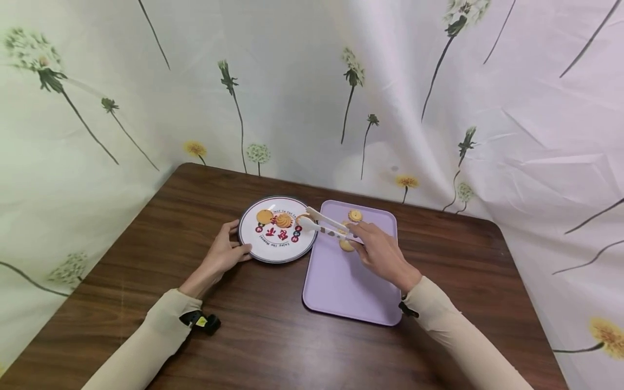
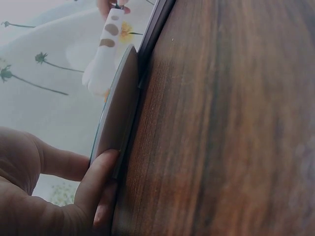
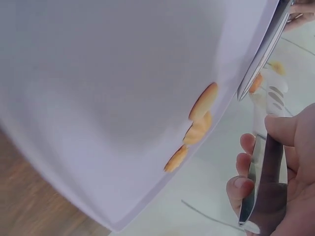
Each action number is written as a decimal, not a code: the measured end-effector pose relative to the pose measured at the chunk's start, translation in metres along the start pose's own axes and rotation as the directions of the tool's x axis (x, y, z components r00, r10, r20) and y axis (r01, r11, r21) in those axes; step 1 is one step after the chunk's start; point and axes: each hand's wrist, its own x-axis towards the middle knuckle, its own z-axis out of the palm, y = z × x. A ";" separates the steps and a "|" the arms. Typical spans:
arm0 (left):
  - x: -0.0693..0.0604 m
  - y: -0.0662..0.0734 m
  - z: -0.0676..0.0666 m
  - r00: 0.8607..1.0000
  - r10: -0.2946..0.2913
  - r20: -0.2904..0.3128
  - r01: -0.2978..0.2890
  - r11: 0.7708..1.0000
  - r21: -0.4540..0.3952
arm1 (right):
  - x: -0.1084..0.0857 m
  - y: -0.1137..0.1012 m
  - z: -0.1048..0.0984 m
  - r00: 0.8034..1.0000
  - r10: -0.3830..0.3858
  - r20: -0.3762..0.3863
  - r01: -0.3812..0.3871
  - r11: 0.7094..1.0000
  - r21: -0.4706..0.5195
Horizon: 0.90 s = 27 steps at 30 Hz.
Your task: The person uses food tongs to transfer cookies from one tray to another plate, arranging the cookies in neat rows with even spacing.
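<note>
Cookie at the paw-shaped tips of the tongs, over the right side of the printed plate, should be light, dry and stiff but brittle, so a hard squeeze could crack or crumble it; a gentle hold across its sides seems best, since the smooth tips may slip. Whether it touches the plate I cannot tell. The right hand grips the tongs, fingers curled round their metal handle; the left hand pinches the plate's left rim, a sound place to steady what looks hard and slick. A flat round cookie and a swirled cookie lie on the plate, and three tray cookies on the lilac tray.
</note>
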 end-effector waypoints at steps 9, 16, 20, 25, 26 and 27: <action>0.001 -0.002 0.000 1.000 -0.007 -0.008 0.007 1.000 0.008 | 0.006 -0.005 0.002 0.999 0.016 0.043 -0.015 0.999 -0.032; 0.001 -0.002 -0.001 1.000 -0.007 -0.013 0.007 1.000 0.012 | 0.009 -0.006 -0.002 0.999 0.010 0.049 -0.008 0.999 -0.044; 0.001 -0.002 -0.002 1.000 -0.003 -0.011 0.003 1.000 0.013 | 0.012 -0.007 -0.001 0.999 0.024 0.039 -0.023 0.999 -0.027; 0.001 -0.002 -0.001 1.000 -0.002 -0.010 0.003 1.000 0.010 | 0.013 -0.010 0.004 0.999 0.023 0.044 -0.023 1.000 0.020; 0.001 -0.002 -0.001 1.000 -0.004 -0.011 0.004 1.000 0.009 | 0.014 -0.011 0.005 0.999 0.023 0.049 -0.024 0.999 0.026; 0.001 -0.002 -0.001 1.000 -0.006 -0.012 0.006 1.000 0.009 | 0.014 -0.012 0.006 0.998 0.023 0.054 -0.025 0.999 0.031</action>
